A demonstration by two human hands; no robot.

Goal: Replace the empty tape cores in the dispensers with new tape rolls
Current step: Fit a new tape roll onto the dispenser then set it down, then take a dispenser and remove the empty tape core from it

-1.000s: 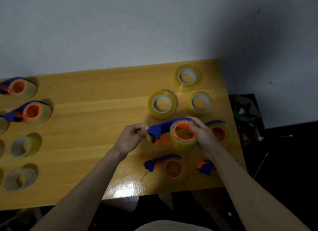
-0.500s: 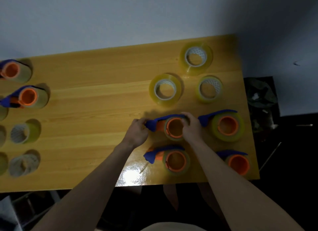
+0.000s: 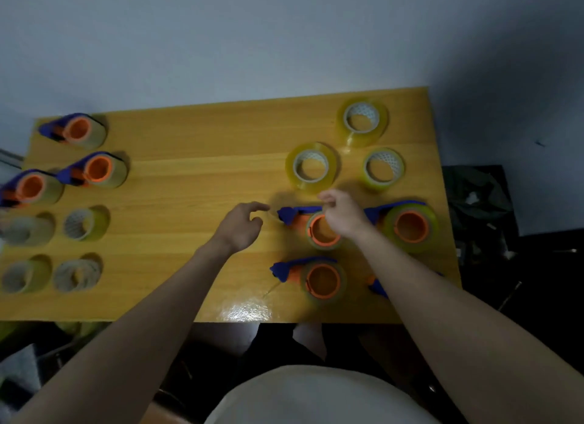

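A blue and orange tape dispenser (image 3: pixel 319 234) with a yellowish roll on it lies on the wooden table (image 3: pixel 189 183). My right hand (image 3: pixel 344 215) hovers just over its back edge, fingers loosely curled and holding nothing. My left hand (image 3: pixel 241 226) is a little left of the dispenser's blue nose, apart from it, fingers relaxed. Three new tape rolls (image 3: pixel 311 167) (image 3: pixel 361 120) (image 3: pixel 384 169) lie flat behind the dispenser. Similar loaded dispensers lie to the right (image 3: pixel 410 226) and in front (image 3: pixel 322 279). Another dispenser (image 3: pixel 377 286) is mostly hidden by my right forearm.
Three more dispensers (image 3: pixel 76 131) (image 3: pixel 96 170) (image 3: pixel 30 188) lie at the table's far left. Several thin, near-empty tape cores (image 3: pixel 83 224) (image 3: pixel 77 273) sit in front of them. A dark bag (image 3: pixel 474 196) lies on the floor past the right edge. The wall stands right behind the table.
Both hands have let go of the middle dispenser, which now lies on the table. My left hand has drawn back to the left, and my right hand has lifted off it.
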